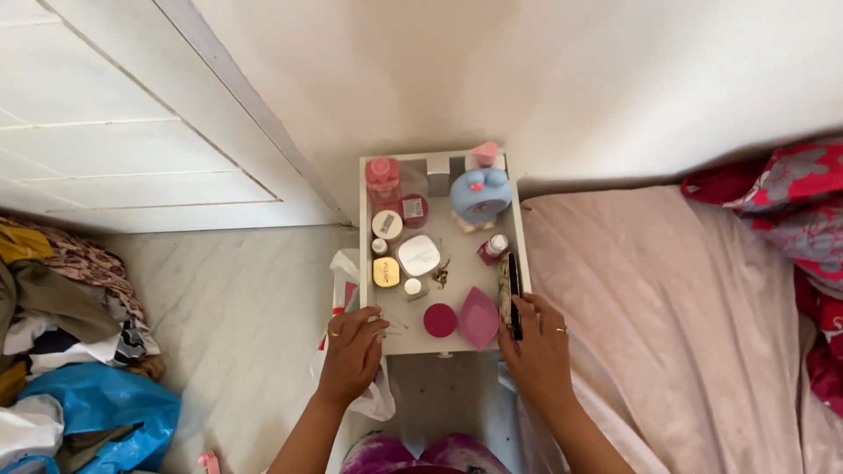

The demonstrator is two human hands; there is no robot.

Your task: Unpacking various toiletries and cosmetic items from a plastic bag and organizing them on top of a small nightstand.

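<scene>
bright soft daylight | wall washed out | faint shadows | edges slightly warped

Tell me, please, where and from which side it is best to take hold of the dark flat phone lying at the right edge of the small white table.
The phone lies flat and lengthwise along the table's right edge, and the right hand is already at its near end. Probably best to pinch the two long, thin sides near that end, coming from the bed side, where no bottles crowd it.
</scene>
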